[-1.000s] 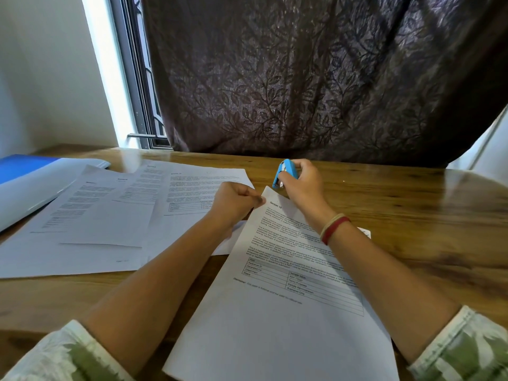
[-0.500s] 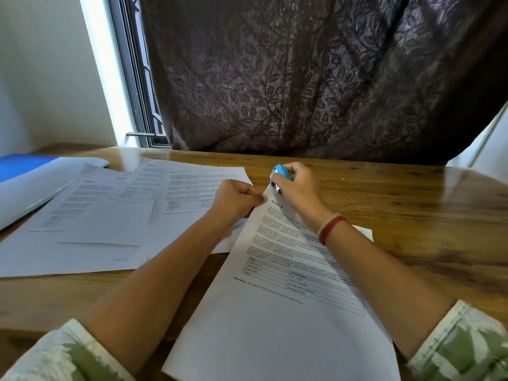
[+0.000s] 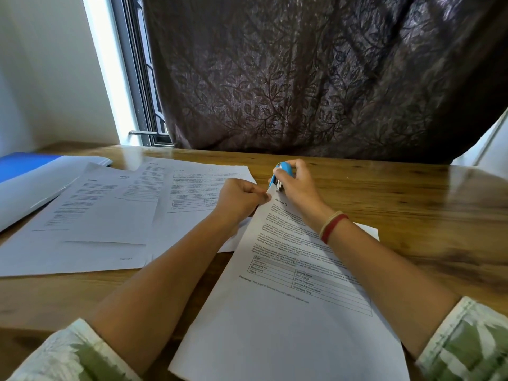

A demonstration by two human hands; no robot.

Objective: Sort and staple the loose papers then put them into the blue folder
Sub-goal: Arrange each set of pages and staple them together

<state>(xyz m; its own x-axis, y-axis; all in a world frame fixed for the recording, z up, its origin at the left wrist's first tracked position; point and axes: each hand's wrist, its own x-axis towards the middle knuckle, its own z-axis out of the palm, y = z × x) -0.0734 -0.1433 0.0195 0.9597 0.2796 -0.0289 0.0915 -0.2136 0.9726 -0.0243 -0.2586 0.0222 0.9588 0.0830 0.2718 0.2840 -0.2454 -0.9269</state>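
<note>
Fingers (image 3: 299, 167) of your right hand (image 3: 302, 188) curl round the stapler (image 3: 284, 171), its mouth over the paper set (image 3: 288, 312) corner. Your left hand (image 3: 239, 200) pinches that corner just beside. Square the edges, then squeeze firmly. The blue folder (image 3: 19, 166) lies well to their left.

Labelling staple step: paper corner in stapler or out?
In: near paper has its top corner inside the blue stapler; right hand grips it, left hand pinches the paper.

Left hand (image 3: 239, 198) pinching, right hand (image 3: 300, 186) gripping
</note>
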